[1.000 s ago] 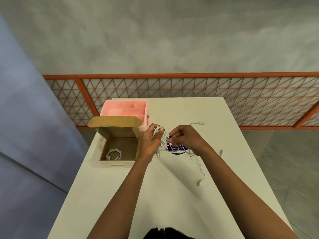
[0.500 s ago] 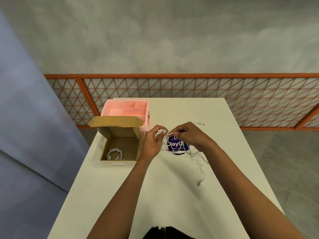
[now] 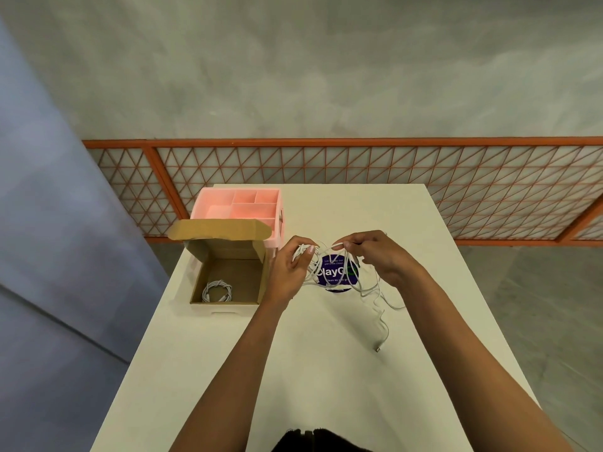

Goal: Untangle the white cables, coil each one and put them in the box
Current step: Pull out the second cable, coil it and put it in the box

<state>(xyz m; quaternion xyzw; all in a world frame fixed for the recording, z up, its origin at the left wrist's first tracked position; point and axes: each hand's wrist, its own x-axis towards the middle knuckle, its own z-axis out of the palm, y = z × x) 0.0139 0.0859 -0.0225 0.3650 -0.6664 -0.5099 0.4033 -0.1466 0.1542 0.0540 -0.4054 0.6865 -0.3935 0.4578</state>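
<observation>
Both hands up over the white rectangular desk (image 3: 326,370), working the tangled bundle of thin white cables (image 3: 329,272). Left hand (image 3: 287,272) has its fingers curled round a bunch of cable loops at the bundle's left side. Right hand (image 3: 381,256) pinches 1 strand between thumb and fingertip at the top right of the bundle. The tangle hangs between the 2 hands, above a round purple sticker with white lettering (image 3: 337,272) on the desk. 1 loose tail drops from the bundle toward the near right, its connector plug (image 3: 378,348) lying on the desk, well apart from the hands. Open brown cardboard box with its lid flap up (image 3: 228,256) sits just left of the left hand; 1 coiled white cable (image 3: 217,290) lies in its near left corner. Pink plastic organiser tray with several compartments (image 3: 241,207) stands right behind the box, touching or nearly touching the lid; cannot tell which.
</observation>
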